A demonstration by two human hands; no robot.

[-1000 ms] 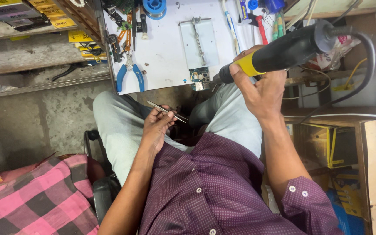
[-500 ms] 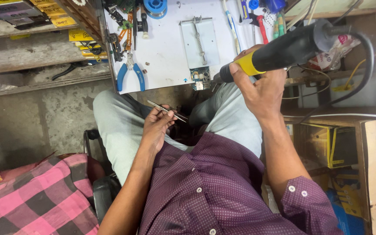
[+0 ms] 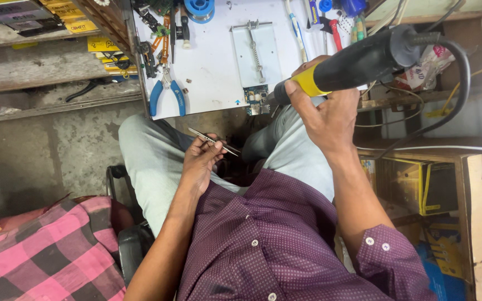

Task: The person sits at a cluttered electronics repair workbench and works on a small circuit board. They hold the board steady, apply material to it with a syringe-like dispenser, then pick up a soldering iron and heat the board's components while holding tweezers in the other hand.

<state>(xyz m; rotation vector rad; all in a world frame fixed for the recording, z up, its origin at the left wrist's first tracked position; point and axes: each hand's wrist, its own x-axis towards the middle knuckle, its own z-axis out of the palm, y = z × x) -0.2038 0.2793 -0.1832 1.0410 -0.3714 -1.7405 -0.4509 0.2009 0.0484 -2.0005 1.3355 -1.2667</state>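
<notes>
Hot-air gun (image 3: 358,61) over board (image 3: 256,98), table edge

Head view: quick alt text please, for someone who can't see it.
A seated person's right hand grips a black and yellow hot-air tool aimed at a small circuit board on a white bench. Their left hand holds tweezers over the lap; blue pliers lie on the bench.
</notes>
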